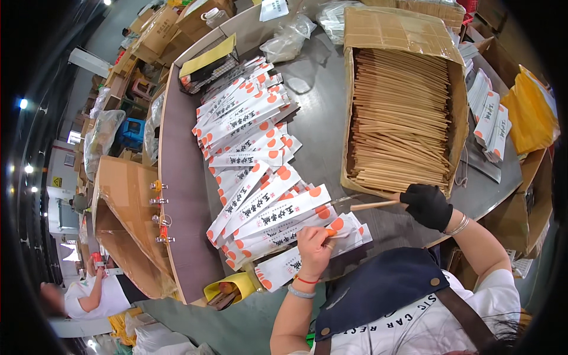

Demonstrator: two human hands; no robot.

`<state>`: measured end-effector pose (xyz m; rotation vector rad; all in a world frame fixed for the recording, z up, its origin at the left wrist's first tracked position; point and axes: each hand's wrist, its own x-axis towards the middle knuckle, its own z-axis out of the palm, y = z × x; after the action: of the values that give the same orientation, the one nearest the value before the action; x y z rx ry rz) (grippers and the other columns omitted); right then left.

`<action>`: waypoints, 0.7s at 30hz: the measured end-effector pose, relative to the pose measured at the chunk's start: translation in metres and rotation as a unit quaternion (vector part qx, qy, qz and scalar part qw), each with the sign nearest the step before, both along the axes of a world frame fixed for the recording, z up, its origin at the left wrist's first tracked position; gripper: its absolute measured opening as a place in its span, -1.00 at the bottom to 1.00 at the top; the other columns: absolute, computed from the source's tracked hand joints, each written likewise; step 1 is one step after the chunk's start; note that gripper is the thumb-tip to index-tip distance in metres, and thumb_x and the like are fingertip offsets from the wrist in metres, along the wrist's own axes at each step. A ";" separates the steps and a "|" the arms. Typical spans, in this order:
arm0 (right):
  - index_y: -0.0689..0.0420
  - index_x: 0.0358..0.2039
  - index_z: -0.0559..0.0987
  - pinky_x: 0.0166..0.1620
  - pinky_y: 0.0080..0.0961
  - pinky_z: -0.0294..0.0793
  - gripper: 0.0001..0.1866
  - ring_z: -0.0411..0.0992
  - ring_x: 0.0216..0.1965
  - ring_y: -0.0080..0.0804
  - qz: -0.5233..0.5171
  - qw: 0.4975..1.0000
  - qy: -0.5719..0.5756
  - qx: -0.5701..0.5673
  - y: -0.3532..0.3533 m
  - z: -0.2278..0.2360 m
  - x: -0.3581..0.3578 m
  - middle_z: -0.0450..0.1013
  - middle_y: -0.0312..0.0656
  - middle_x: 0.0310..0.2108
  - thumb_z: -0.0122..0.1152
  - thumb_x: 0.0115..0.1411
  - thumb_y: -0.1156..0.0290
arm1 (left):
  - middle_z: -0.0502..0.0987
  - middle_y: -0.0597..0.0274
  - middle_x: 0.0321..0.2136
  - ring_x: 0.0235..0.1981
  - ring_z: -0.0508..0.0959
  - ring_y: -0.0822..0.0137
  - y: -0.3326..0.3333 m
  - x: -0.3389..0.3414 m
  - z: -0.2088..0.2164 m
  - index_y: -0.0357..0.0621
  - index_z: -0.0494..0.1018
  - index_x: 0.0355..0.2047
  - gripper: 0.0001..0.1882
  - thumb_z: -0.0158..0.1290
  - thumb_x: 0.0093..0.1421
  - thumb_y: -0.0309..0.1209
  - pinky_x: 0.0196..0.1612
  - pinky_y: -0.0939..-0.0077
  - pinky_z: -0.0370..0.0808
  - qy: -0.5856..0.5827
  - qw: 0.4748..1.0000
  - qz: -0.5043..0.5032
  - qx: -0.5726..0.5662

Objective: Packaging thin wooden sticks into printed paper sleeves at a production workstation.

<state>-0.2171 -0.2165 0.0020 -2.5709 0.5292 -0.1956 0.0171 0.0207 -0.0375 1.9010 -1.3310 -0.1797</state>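
My right hand, in a black glove, is closed around a few light wooden chopsticks, which point left over the table. Bare and wearing a red cord bracelet, my left hand pinches the end of a white paper chopstick sleeve with orange spots. Something orange covers a fingertip there. Beyond my left hand, many similar paper sleeves lie in a long overlapping pile. Just past my right hand stands an open cardboard box packed with wooden chopsticks.
A raised board edge borders the table's left side, with a yellow holder at its near end. More sleeves and a yellow bag are at right. Clear plastic bags lie at the back. Another person is at far left.
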 end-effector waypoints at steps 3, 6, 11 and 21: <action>-0.18 -0.02 0.62 -0.38 -0.26 0.47 -0.57 0.49 -0.38 -0.19 0.026 0.999 -0.009 0.020 0.007 0.008 -0.001 0.46 -0.19 -0.45 0.28 0.06 0.47 | 0.46 0.31 -0.44 -0.37 0.42 0.23 -0.012 -0.004 0.014 -0.10 0.58 -0.41 -0.76 0.37 -0.04 -0.30 -0.24 0.37 0.30 -0.012 0.999 0.017 -0.030; -0.17 -0.07 0.66 -0.40 -0.31 0.44 -0.51 0.47 -0.44 -0.22 0.039 0.999 -0.011 0.006 0.010 0.012 0.001 0.46 -0.20 -0.49 0.31 -0.05 0.57 | 0.48 0.31 -0.46 -0.40 0.43 0.24 -0.009 -0.004 0.013 -0.11 0.58 -0.41 -0.78 0.35 0.00 -0.30 -0.25 0.37 0.29 0.000 0.999 0.019 -0.027; -0.27 0.00 0.63 -0.43 -0.30 0.46 -0.50 0.49 -0.43 -0.22 0.063 0.998 -0.022 -0.022 0.010 0.018 0.000 0.46 -0.22 -0.47 0.32 0.01 0.47 | 0.49 0.33 -0.46 -0.41 0.43 0.26 -0.003 0.004 0.005 -0.09 0.59 -0.40 -0.80 0.33 0.03 -0.30 -0.27 0.38 0.28 0.053 0.998 -0.017 -0.012; -0.02 0.02 0.60 -0.25 -0.22 0.51 -0.60 0.52 -0.29 -0.08 0.016 0.999 -0.013 0.051 0.010 0.029 0.027 0.54 -0.15 -0.36 0.28 0.12 0.39 | 0.56 0.29 -0.35 -0.32 0.53 0.19 -0.029 -0.011 0.056 -0.06 0.58 -0.33 -0.83 0.26 0.06 -0.34 -0.23 0.34 0.38 -0.104 0.983 -0.149 0.013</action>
<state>-0.1903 -0.2063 0.0305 -2.4729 0.4771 -0.1857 0.0064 -0.0082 0.0189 1.7703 -1.7627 -0.1516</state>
